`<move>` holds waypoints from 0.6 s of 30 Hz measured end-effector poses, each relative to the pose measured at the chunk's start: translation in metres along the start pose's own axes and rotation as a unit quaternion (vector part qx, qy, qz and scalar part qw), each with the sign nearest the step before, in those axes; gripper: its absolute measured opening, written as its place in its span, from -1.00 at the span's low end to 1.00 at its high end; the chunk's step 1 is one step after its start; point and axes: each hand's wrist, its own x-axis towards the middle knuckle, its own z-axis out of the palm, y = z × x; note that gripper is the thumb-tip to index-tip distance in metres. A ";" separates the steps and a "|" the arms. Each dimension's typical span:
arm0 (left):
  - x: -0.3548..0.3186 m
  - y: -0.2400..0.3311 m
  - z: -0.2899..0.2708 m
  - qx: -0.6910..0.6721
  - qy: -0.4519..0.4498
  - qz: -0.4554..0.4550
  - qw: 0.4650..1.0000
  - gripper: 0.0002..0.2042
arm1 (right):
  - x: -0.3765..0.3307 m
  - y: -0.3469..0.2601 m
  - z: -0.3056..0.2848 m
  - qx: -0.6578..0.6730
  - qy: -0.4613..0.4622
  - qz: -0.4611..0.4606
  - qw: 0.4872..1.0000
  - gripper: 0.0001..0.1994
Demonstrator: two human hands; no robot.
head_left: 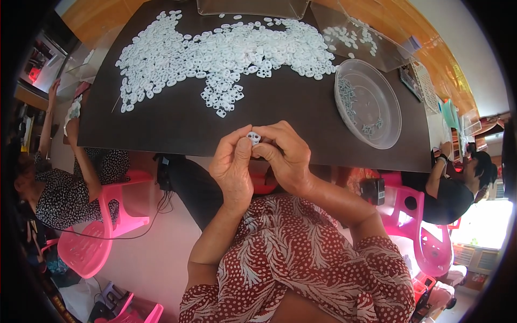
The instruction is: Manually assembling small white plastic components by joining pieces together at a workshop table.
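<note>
Near the front edge of the dark table (161,129), my two hands meet around a small white plastic piece with holes (254,138). The thumb and forefinger of my left hand (232,159) pinch it from the left. From the right, the bent fingers of my right hand (285,153) close on the same piece, partly covering it. Just beyond my hands lies a small cluster of white pieces with holes (222,94). Behind that spreads a large heap of white oval plastic pieces (231,48).
At the right, a round clear tray (395,118) holds many small grey metal parts (347,99). A clear bin (377,56) with white pieces stands behind it. People sit at the left (64,188) and right (452,183) on pink chairs. A cable (156,215) hangs at the left.
</note>
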 end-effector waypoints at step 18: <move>-0.013 -0.009 0.003 0.186 0.030 0.121 0.975 -0.83 | -0.008 0.007 0.013 -0.057 0.060 -0.114 0.990 -0.83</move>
